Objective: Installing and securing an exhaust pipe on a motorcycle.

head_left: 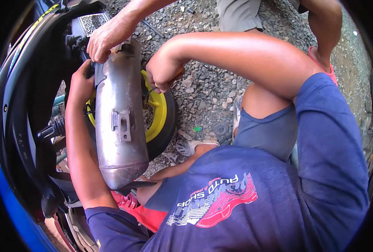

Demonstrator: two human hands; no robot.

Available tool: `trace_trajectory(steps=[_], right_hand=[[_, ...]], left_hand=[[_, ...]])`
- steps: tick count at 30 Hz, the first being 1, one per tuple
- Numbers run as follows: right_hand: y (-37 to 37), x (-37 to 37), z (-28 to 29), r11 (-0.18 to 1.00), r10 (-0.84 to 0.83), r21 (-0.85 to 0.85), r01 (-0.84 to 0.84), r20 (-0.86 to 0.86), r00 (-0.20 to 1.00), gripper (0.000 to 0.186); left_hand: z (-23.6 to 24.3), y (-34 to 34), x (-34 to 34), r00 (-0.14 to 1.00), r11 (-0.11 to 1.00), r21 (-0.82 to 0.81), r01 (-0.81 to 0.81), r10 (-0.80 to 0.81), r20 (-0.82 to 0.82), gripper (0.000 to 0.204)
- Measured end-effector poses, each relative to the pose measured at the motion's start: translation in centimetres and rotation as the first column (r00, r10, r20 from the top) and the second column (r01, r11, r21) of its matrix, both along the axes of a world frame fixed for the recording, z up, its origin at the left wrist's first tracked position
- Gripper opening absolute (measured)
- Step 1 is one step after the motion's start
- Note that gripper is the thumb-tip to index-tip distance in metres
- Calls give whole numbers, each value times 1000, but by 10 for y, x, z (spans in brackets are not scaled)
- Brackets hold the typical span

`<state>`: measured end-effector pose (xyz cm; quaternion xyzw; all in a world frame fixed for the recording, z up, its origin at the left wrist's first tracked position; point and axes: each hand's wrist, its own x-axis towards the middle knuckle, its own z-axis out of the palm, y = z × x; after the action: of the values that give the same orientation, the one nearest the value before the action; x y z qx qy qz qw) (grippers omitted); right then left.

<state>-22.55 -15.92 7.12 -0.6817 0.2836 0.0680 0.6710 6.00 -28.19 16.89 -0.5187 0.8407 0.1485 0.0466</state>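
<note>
The left hand (80,84) curls its fingers round the upper end of the grey metal muffler (119,113); the right hand (161,71), just right of it, pinches a thin tool; another person's hand (108,35) rests atop; the muffler looks heavy, rigid, best held at both ends; behind it sits a yellow wheel (159,111); no labels are visible on it.

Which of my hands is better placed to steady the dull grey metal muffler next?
Probably left: the left hand rests against the dull grey metal muffler near its top, beside another person's hand; the right hand grips a small tool by the yellow wheel rim.
</note>
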Motion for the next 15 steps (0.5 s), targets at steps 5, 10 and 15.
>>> trace_trajectory(steps=[5, 10, 15], right_hand=[[45, 4, 31, 981, -164, 110, 162, 13, 986, 23], [20, 3, 7, 966, -133, 229, 118, 52, 990, 19], [41, 14, 21, 968, -219, 129, 216, 12, 976, 22]], left_hand=[[9, 11, -11, 999, 995, 95, -34, 35, -15, 50], [7, 11, -14, 1000, 994, 105, -19, 21, -14, 48], [1, 3, -2, 998, 992, 127, -20, 28, -56, 47]])
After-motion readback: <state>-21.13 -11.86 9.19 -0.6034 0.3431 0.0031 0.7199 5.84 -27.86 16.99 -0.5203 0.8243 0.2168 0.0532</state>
